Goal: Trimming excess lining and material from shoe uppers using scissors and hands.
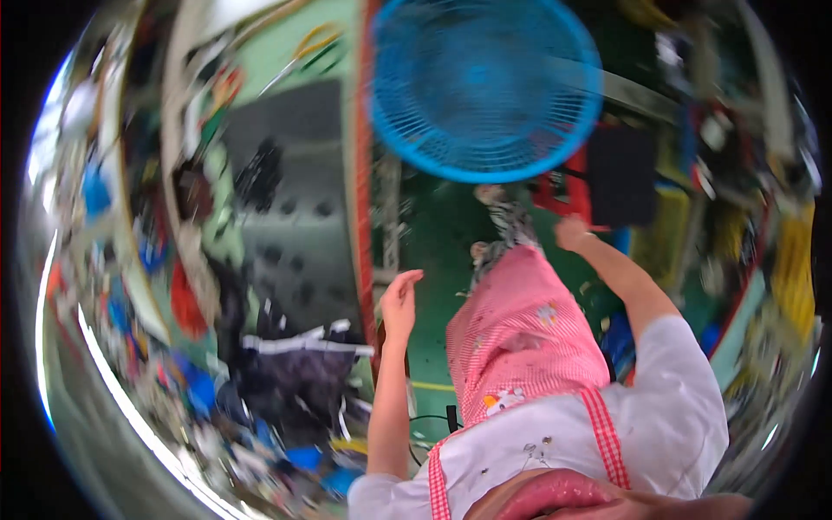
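My left hand (pixel 400 301) is raised beside the red-edged worktable (pixel 362 217), with its fingers loosely stretched and nothing seen in them. My right hand (pixel 572 232) hangs low on the right, beside a red plastic piece (pixel 563 189) and a dark flat panel (pixel 621 176). Motion smears its fingers, and I cannot tell whether they touch the red piece. Ahead of both hands is a large round blue plastic basket (pixel 485 95) with slatted sides, apart from them. On the worktable lies a dark grey sheet or mat (pixel 295 208) with several dark spots.
Scissors with yellow handles (pixel 314 45) lie at the table's far end. Black material with white strips (pixel 303 355) lies at its near end. Mixed items crowd the left side (pixel 199 386). Yellow material (pixel 793 269) stands at the far right. The floor (pixel 433 234) is green.
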Motion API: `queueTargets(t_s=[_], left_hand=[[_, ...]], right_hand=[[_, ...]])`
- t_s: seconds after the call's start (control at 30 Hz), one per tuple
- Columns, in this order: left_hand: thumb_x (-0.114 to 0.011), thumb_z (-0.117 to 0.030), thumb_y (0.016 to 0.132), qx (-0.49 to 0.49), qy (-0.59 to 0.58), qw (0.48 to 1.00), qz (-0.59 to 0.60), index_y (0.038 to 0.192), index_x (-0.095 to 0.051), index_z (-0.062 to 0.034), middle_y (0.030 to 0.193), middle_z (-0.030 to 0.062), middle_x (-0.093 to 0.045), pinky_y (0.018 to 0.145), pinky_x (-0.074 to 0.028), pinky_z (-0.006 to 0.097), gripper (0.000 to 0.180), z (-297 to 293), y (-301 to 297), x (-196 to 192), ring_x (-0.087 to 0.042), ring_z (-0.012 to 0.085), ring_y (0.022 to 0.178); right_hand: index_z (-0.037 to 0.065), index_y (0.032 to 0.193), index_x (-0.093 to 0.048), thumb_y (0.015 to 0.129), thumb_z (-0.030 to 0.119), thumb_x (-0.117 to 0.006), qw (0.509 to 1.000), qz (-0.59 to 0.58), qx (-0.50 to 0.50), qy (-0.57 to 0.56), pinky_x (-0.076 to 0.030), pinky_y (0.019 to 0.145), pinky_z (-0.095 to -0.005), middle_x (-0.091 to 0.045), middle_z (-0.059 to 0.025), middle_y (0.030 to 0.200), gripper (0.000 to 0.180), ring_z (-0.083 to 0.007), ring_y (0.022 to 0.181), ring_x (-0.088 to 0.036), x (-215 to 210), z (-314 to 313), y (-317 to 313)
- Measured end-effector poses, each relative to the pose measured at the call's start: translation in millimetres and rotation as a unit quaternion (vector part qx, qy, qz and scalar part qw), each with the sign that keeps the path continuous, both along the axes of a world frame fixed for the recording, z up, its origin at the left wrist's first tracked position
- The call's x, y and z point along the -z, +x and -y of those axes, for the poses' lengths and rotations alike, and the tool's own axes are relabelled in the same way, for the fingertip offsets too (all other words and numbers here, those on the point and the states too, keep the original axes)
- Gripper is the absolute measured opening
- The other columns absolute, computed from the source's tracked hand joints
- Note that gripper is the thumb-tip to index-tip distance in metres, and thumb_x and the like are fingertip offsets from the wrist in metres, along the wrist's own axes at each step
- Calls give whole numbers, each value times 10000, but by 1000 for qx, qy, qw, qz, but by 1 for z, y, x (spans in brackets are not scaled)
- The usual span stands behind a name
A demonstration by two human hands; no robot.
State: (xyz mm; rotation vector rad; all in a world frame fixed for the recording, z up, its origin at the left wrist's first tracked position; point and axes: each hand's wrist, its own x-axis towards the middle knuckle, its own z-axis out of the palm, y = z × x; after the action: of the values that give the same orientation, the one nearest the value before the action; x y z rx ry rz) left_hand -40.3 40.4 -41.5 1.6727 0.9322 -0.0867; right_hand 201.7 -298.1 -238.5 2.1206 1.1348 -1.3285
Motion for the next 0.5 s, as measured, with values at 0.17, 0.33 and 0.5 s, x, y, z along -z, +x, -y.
queueTargets(t_s=[0.17, 0.33, 0.5], left_hand=[[-514, 24, 865, 26, 407, 913, 6, 1055, -647, -49, 1183, 143, -592, 1013, -377, 442, 243, -31, -27, -57, -499, 349, 1190], [-480, -79, 895, 8, 478, 873, -96, 1403, -415, -23, 1493, 191, -351, 1148, -166, 507, 515, -48, -4, -8, -263, 388, 1412], [-494, -126, 893, 14, 487, 866, -114, 1415, -415, -53, 1497, 177, -351, 1144, -169, 522, 533, -51, 1, -8, -289, 382, 1403]], right_hand=[[80, 1042, -705, 852, 181, -539, 985, 77, -156, -14, -365, 1032, -442, -653, -87, 1144, 272, -262, 1146, -559, 61, 12, 74], [84, 1277, -602, 921, 204, -429, 958, 90, -259, -80, -50, 1179, -501, -479, -84, 1432, 413, -282, 1408, -301, 125, 55, 105], [85, 1404, -473, 804, 465, -524, 899, 49, -287, -328, 11, 1168, -501, -267, -118, 1559, 712, -329, 1461, -150, 117, -33, 88]])
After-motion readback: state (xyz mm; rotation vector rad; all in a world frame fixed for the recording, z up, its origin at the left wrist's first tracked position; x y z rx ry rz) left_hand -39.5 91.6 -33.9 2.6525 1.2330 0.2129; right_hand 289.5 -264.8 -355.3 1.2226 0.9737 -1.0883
